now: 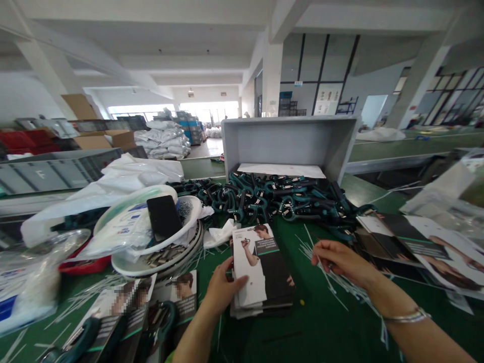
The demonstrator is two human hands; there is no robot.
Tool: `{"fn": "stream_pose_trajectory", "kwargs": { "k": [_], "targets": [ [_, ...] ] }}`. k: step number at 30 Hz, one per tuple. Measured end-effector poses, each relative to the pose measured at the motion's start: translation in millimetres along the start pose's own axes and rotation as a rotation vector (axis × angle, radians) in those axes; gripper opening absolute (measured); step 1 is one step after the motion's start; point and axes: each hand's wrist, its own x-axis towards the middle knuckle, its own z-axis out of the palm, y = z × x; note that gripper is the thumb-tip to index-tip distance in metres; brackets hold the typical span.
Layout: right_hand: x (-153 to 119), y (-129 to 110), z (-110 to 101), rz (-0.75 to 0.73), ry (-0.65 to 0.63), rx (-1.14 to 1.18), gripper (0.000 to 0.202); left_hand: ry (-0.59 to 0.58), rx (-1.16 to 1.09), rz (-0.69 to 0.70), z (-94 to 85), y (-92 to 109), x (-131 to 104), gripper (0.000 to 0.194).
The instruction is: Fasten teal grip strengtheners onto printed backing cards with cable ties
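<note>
My left hand [221, 286] holds the left edge of a stack of printed packaging cards [275, 275], thumb lying on top. The top card shows a person using a hand gripper on white and dark grey print. To the right of the stack, my right hand [342, 259] is pinched just above a loose heap of thin white cable ties [336, 290]; a thin tie appears between its fingertips. Beyond the cards lies a large pile of dark green and black hand grippers [260, 196]. At lower left, hand grippers [164, 322] rest on more printed cards [187, 290].
A tipped grey crate [289, 138] stands behind the pile. At left, white basins [194, 212] hold metal parts, a plastic bag and a black phone [163, 217]. More cards [438, 247] lie at right. A red tray [88, 266] and clear bags sit far left.
</note>
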Motion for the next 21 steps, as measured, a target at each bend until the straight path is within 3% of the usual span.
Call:
{"fn": "stream_pose_trajectory", "kwargs": {
  "k": [2, 4, 11, 14, 18, 21],
  "targets": [
    [-0.5, -13.7, 18.3, 0.004, -0.078, 0.257, 0.032, -0.007, 0.015, -0.004, -1.6, 1.2, 2.5, 0.056],
    [1.9, -24.0, 37.8, 0.011, -0.142, 0.349, 0.034, 0.026, 0.038, 0.007, -3.6, 1.5, 4.0, 0.048],
    [14.9, -30.3, 91.9, -0.022, -0.286, 0.269, 0.033, 0.174, 0.160, 0.049, -6.4, 12.3, -4.4, 0.039],
    [12.2, -27.9, 99.4, -0.207, -0.232, -0.087, 0.025, 0.153, 0.084, 0.073, -3.1, 23.7, -13.1, 0.038],
    [0.3, -33.4, 92.8, -0.548, -0.036, -0.770, 0.021, -0.053, -0.076, -0.018, 3.1, 30.6, -20.6, 0.054],
    [-9.0, -43.1, 82.8, -0.647, -0.009, -1.107, 0.018, -0.071, -0.170, -0.059, 5.0, 29.5, -20.5, 0.064]
  ]
}}
